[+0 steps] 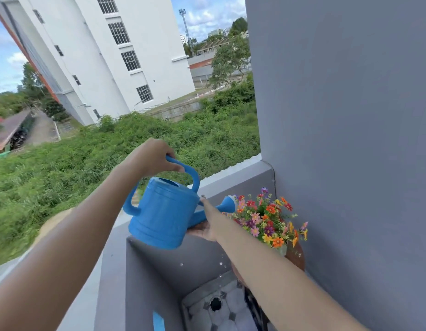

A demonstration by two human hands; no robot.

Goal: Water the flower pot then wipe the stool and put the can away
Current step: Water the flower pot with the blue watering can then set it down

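tilting blue watering can [165, 216] over flowers [266, 218], left hand [152, 158] gripping handle, right hand [207, 225] cupping base

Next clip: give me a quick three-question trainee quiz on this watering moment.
1. True or false: the left hand grips the top handle of the blue watering can.
2. Where is the right hand? A) on the flowers B) under the can by its spout C) on the balcony wall
3. Fill in: the spout's head points toward the ____.

Key: 1 true. 2 B. 3 flowers in the brown pot; droplets are falling below the can.
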